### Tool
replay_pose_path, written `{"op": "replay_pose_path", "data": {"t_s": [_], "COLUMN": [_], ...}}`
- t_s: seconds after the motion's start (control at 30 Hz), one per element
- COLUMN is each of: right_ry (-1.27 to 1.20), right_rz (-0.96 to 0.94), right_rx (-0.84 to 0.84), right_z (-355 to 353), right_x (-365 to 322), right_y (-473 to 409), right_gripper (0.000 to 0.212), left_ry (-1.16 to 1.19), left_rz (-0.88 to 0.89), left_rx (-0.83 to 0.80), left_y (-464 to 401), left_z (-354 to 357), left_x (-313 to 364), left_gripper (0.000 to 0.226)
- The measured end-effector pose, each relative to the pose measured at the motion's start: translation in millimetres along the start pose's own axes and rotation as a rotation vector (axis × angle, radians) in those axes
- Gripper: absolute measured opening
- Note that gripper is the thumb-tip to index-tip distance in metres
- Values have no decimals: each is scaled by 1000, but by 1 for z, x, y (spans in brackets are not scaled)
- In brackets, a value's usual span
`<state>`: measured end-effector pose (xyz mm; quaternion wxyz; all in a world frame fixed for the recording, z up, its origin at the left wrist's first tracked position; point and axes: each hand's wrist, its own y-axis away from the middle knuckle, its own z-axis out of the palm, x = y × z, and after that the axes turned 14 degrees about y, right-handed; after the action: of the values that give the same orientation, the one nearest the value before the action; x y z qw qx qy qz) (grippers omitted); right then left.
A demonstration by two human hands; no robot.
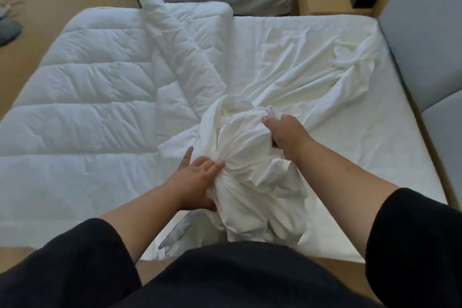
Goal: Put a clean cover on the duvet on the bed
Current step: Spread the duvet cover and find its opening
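crowding the bunched cover (pixel 252 157): quilted duvet (pixel 100 97) left, headboard (pixel 422 52) right

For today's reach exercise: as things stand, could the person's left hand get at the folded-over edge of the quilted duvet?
Probably yes. The folded duvet lies just beyond the left hand, with nothing between them. But that hand grips the bunched cover, as does the right hand, so it must let go first.
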<state>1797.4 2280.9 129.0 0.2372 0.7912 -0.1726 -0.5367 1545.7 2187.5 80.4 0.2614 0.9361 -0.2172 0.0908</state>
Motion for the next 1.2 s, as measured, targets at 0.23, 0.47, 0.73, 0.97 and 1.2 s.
{"op": "replay_pose_path", "data": {"t_s": [0.23, 0.47, 0.73, 0.97, 1.2], "right_ry": [-72, -191, -7, 40, 53], "right_rz": [73, 67, 52, -66, -68], "right_rx": [100, 104, -70, -233, -302], "right_z": [-49, -85, -40, -16, -23], "right_x": [44, 33, 35, 21, 90], "right_y": [-11, -33, -21, 4, 14], "right_gripper": [39, 61, 42, 31, 46], "left_ry": [-87, -233, 658, 761, 838], "left_rz": [-151, -844, -465, -182, -240], "left_rx": [178, -14, 230, 350, 480], "left_y": [24, 101, 20, -51, -69], "left_z": [-27, -38, -25, -40, -49], "left_x": [-49, -132, -40, 86, 71], "left_gripper": [27, 42, 41, 23, 39]}}
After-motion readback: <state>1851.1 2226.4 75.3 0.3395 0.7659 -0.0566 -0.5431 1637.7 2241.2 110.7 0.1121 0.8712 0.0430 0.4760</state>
